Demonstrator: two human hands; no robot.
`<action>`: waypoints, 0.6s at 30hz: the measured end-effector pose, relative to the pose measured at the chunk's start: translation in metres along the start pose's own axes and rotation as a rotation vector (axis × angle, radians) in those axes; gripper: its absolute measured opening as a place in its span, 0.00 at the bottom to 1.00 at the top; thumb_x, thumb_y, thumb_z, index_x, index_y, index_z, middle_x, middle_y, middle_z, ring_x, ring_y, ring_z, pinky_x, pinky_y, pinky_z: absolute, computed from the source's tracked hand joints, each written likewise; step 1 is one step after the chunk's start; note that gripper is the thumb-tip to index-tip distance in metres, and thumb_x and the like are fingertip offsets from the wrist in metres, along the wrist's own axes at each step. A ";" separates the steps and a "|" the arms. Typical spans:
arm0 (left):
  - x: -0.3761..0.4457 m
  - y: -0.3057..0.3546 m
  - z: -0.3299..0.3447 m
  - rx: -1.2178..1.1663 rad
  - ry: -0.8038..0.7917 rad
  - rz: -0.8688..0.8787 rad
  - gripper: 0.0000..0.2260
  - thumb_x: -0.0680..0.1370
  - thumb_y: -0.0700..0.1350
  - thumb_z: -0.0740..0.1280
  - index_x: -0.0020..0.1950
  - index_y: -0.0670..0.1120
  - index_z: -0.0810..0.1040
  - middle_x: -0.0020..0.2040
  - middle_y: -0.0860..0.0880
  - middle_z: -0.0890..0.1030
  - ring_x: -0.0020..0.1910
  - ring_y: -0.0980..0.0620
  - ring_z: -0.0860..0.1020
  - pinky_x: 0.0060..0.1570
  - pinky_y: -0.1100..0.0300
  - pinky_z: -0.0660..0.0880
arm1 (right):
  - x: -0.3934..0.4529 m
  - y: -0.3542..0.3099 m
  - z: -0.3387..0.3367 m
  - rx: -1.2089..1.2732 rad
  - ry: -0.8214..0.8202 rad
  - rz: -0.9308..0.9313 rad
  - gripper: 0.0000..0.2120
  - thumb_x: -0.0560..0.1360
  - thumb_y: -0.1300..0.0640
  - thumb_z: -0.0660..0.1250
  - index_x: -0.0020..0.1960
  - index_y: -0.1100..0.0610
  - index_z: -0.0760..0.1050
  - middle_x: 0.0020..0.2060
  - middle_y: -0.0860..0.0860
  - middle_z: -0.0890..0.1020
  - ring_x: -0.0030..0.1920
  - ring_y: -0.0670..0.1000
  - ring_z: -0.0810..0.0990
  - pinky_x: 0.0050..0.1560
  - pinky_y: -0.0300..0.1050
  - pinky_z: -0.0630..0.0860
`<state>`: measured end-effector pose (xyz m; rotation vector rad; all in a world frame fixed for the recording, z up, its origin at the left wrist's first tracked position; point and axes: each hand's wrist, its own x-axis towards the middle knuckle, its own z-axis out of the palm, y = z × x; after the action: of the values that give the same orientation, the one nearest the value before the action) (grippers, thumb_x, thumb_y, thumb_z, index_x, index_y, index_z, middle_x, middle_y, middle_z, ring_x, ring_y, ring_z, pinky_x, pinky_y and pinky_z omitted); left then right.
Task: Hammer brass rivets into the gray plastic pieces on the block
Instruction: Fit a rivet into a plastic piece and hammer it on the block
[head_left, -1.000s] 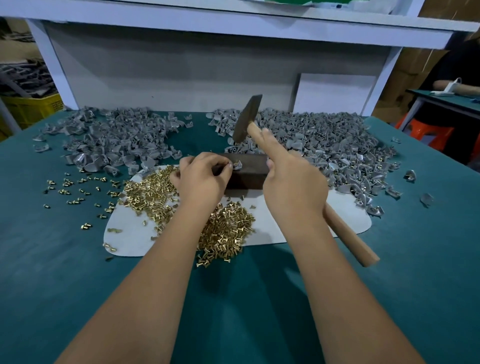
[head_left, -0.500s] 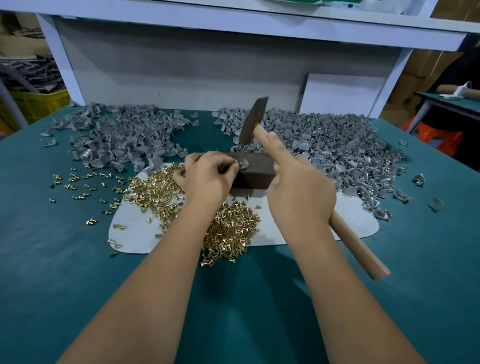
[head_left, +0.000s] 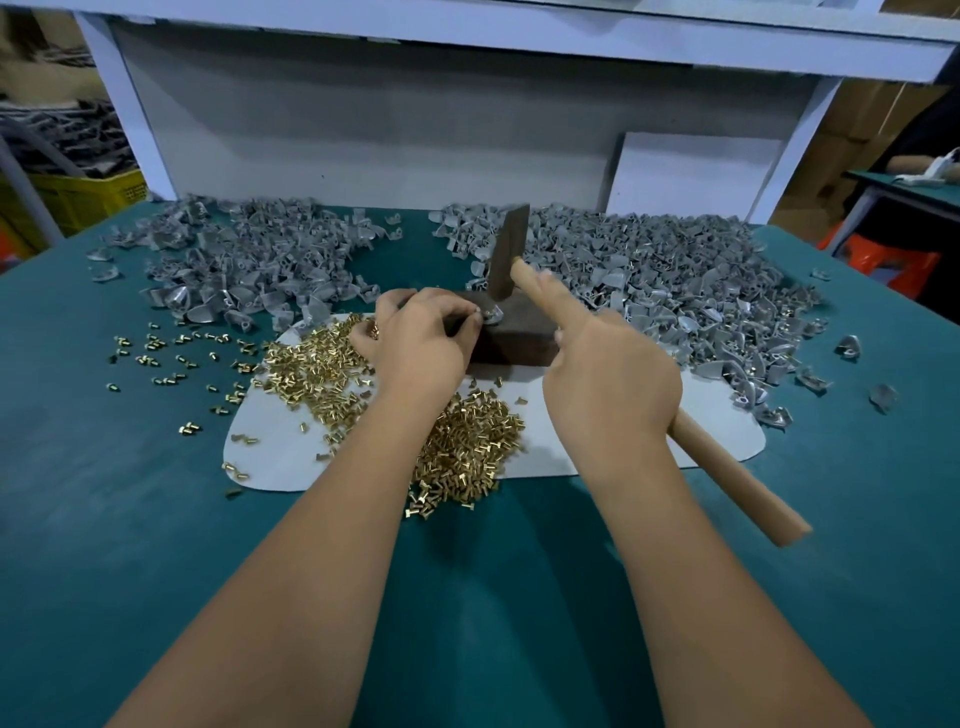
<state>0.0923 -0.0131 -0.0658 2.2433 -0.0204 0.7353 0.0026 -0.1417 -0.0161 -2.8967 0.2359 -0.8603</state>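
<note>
Head view: left hand (head_left: 415, 340) pinches gray piece (head_left: 492, 314) on top of block (head_left: 511, 338). Right hand (head_left: 610, 387) clamps hammer (head_left: 524, 270), forefinger along handle, head just above piece. Rivets (head_left: 467, 447) before block. No readable writing.

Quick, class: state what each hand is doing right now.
Left hand: pinches a gray plastic piece on the block.
Right hand: grips the hammer.

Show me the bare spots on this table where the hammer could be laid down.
Bare teal table lies near the person, in front of the white mat, and at the far left beyond the scattered rivets. A narrow gap separates the two gray piece heaps. Crowded: the mat's rivet pile and the block.
</note>
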 end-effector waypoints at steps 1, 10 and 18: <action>0.000 0.000 0.001 0.007 0.015 0.005 0.02 0.74 0.54 0.72 0.43 0.58 0.84 0.51 0.63 0.82 0.65 0.51 0.67 0.59 0.49 0.53 | 0.000 -0.001 -0.001 0.022 0.027 0.011 0.35 0.76 0.59 0.65 0.74 0.34 0.54 0.36 0.49 0.68 0.28 0.51 0.62 0.26 0.39 0.49; 0.000 0.000 0.002 0.023 0.030 0.000 0.03 0.75 0.54 0.72 0.44 0.57 0.84 0.51 0.62 0.83 0.66 0.50 0.67 0.61 0.46 0.53 | -0.002 -0.004 -0.001 0.063 0.019 0.008 0.35 0.76 0.59 0.64 0.75 0.35 0.53 0.38 0.51 0.69 0.27 0.49 0.60 0.25 0.39 0.50; -0.001 0.002 0.001 0.045 0.021 0.005 0.03 0.75 0.54 0.71 0.45 0.57 0.84 0.52 0.62 0.82 0.66 0.50 0.67 0.62 0.44 0.55 | -0.004 -0.006 -0.001 0.090 0.053 0.026 0.36 0.76 0.61 0.64 0.74 0.35 0.55 0.37 0.51 0.68 0.30 0.52 0.65 0.26 0.39 0.50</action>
<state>0.0912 -0.0149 -0.0656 2.2789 0.0000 0.7688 -0.0005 -0.1357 -0.0164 -2.7847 0.2326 -0.9192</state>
